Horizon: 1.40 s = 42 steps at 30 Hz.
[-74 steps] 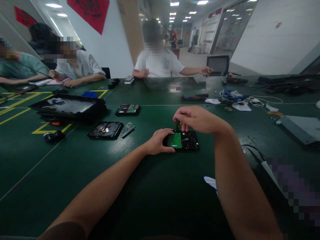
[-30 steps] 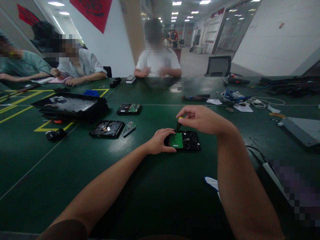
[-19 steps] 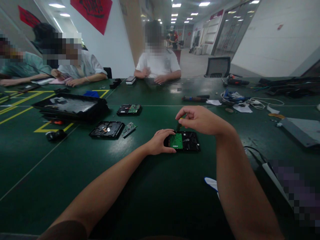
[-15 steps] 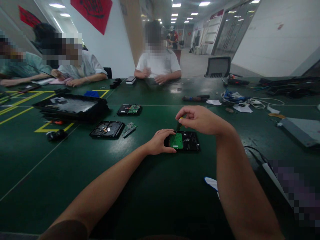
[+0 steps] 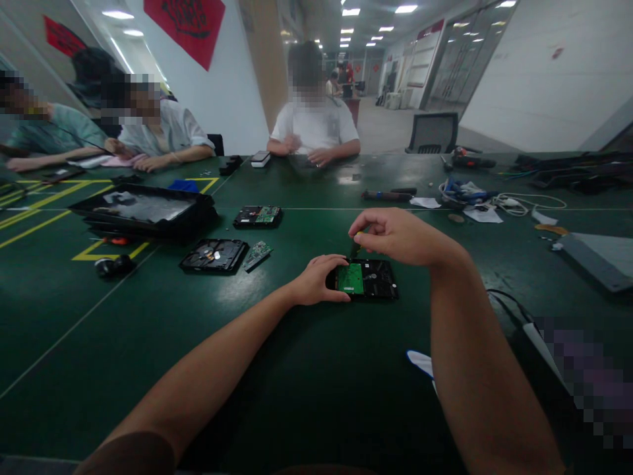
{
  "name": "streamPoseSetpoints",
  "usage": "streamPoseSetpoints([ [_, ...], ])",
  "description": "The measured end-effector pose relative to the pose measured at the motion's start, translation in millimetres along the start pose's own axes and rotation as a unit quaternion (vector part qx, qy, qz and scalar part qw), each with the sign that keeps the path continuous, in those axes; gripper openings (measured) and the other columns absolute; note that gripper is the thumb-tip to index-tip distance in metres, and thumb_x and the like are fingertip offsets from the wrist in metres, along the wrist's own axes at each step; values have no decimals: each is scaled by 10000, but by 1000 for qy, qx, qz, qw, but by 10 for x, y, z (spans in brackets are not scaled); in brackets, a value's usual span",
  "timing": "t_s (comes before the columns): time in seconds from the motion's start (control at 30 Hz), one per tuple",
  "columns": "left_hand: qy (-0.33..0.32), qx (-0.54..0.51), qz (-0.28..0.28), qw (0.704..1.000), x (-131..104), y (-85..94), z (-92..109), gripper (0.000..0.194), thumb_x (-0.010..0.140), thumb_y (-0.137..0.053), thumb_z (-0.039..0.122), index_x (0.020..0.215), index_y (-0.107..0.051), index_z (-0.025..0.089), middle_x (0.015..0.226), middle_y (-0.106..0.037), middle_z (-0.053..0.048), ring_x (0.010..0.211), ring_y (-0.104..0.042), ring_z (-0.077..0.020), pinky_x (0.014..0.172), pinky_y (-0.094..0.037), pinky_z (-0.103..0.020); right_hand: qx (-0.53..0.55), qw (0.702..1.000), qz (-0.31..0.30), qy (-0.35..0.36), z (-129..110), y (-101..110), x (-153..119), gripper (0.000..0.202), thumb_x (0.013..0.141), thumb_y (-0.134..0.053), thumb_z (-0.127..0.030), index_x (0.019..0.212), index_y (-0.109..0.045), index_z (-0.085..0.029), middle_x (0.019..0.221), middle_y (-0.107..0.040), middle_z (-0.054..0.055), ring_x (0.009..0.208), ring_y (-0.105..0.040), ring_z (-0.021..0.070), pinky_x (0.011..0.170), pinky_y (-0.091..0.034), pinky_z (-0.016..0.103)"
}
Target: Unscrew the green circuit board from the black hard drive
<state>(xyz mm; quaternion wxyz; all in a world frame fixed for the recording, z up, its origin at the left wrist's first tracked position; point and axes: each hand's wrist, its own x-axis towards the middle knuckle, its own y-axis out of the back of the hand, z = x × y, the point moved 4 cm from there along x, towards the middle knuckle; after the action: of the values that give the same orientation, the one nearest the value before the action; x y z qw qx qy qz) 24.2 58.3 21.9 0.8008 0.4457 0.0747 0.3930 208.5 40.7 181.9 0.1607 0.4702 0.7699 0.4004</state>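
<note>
A black hard drive [image 5: 380, 280] lies on the green table with its green circuit board [image 5: 351, 278] facing up. My left hand [image 5: 319, 280] grips the drive's left end, thumb along the near edge and fingers along the far edge. Above the board's far edge, my right hand [image 5: 388, 234] is closed around a screwdriver [image 5: 355, 247] with a dark and yellow handle, held upright. Its tip is too small to make out. To the left lie an opened hard drive [image 5: 215, 256], a loose circuit board [image 5: 257, 255] and another hard drive [image 5: 258, 216].
A black tray [image 5: 148, 208] stands at the left. Farther right are a dark tool [image 5: 388, 195], tangled cables [image 5: 465, 192] and a grey metal box [image 5: 601, 258]. A white, blue-edged item [image 5: 420, 362] lies by my right forearm. People sit across the table.
The whole view has shifted slightly. Both hands keep their places on the hard drive and the screwdriver, with no other clear movement.
</note>
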Motion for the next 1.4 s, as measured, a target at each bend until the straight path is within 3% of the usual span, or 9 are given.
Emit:
streamPoseSetpoints([
  [1.03, 1, 6, 0, 1000, -7, -5, -11, 841, 733, -831, 630, 1421, -539, 244, 1549, -518, -146, 1475, -431, -382, 1220, -309, -575, -1, 1000, 0, 3, -19, -31, 15, 227, 891, -645, -351, 1031, -739, -199, 778, -683, 17, 694, -585, 158, 646, -395, 292],
  [1.4, -10, 0, 4, 1000, -7, -2, -11, 836, 732, -839, 614, 1422, -533, 256, 1519, -549, -130, 1464, -447, -369, 1220, -301, -568, 19, 999, 0, 33, 41, -65, 72, 239, 905, -639, -404, 972, -767, -214, 866, -720, 23, 775, -616, 169, 715, -428, 299],
])
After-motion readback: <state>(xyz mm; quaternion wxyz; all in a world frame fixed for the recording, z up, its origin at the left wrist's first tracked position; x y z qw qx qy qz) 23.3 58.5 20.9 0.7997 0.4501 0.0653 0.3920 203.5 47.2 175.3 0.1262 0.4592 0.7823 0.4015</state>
